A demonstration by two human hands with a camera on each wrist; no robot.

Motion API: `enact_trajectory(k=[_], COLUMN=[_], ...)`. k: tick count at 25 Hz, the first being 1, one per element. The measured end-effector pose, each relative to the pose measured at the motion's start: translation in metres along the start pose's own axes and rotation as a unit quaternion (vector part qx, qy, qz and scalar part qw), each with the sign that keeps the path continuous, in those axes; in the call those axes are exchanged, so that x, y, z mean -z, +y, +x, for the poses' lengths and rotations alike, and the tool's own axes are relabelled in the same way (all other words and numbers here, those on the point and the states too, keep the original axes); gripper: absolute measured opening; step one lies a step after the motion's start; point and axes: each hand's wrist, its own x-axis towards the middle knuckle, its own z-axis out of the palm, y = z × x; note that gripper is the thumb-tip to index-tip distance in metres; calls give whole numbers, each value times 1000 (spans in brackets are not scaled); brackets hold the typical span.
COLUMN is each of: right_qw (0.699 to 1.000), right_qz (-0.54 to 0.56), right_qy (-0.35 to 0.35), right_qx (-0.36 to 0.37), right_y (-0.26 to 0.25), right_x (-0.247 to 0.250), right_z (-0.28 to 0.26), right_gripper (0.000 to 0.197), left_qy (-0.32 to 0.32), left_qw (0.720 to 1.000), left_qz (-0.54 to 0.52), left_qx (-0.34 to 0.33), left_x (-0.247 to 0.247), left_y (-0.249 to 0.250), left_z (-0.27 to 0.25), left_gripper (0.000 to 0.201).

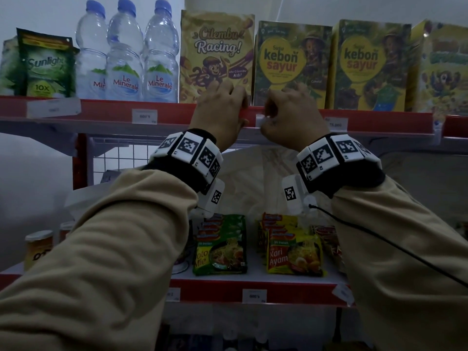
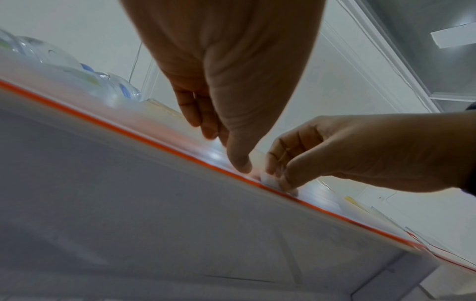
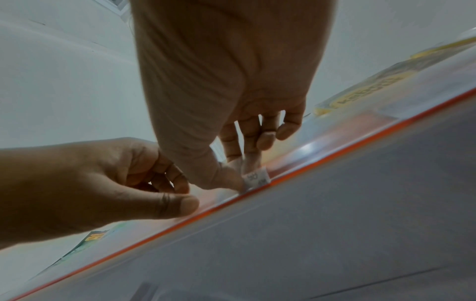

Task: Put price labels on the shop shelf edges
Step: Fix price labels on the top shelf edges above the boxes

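Here both arms reach up to the red edge (image 1: 111, 113) of the upper shelf at the centre of the frame. The left hand (image 1: 219, 110) curls over the edge, fingers on top, thumb pressed against the front, holding nothing loose. Just beside it, the right hand (image 1: 291, 115) pinches a small white price label (image 3: 256, 178) between thumb and fingers, set against the lower lip of the edge. Three labels already sit on this edge: one at far left (image 1: 53, 107), one (image 1: 144, 116) left of the hands, one (image 1: 336, 123) at right. Above stand three water bottles (image 1: 124, 54) and two green milk boxes (image 1: 291, 64).
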Motion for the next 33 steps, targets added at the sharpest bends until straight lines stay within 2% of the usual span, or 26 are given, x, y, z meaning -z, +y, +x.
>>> enact_trajectory(k=[5, 9, 12, 14, 18, 21, 24, 26, 27, 28, 31, 33], right_qw=[1000, 1000, 995, 984, 944, 906, 847, 826, 830, 851, 947, 976], right_qz=[-7, 13, 85, 168, 299, 397, 506, 540, 537, 509, 316, 208], right_qy=[9, -23, -38, -19, 110, 93, 65, 60, 59, 59, 59, 63], right_qx=[-4, -8, -28, -55, -86, -117, -152, -150, -138, -116, -24, 11], right_y=[0, 1, 4, 5, 3, -2, -10, -14, -15, -14, -9, -6], right_x=[1, 4, 10, 12, 8, -1, -8, -12, -12, -11, -3, 1], right_z=[1, 6, 16, 18, 10, 4, 1, 0, -1, -1, 1, 5], right_gripper=[31, 33, 26, 16, 10, 19, 28, 30, 29, 28, 19, 16], left_qy=[3, 10, 8, 6, 1, 32, 53, 51, 48, 45, 44, 38], left_qw=[1000, 1000, 1000, 1000, 990, 975, 973, 975, 976, 978, 981, 985], left_qz=[0, -3, -3, -16, -126, -208, -215, -208, -203, -199, -185, -167], left_qx=[-1, -5, -5, 11, 66, 77, 71, 61, 55, 50, 35, 14], left_x=[-1, -1, -2, -3, -4, -6, -10, -12, -12, -11, -10, -8], left_y=[0, -1, -1, -1, -6, -9, -10, -11, -13, -13, -16, -18], left_z=[0, 0, 0, -1, 2, 5, 2, 0, 0, -1, -1, -2], left_gripper=[37, 37, 36, 34, 25, 30, 32, 31, 30, 29, 27, 27])
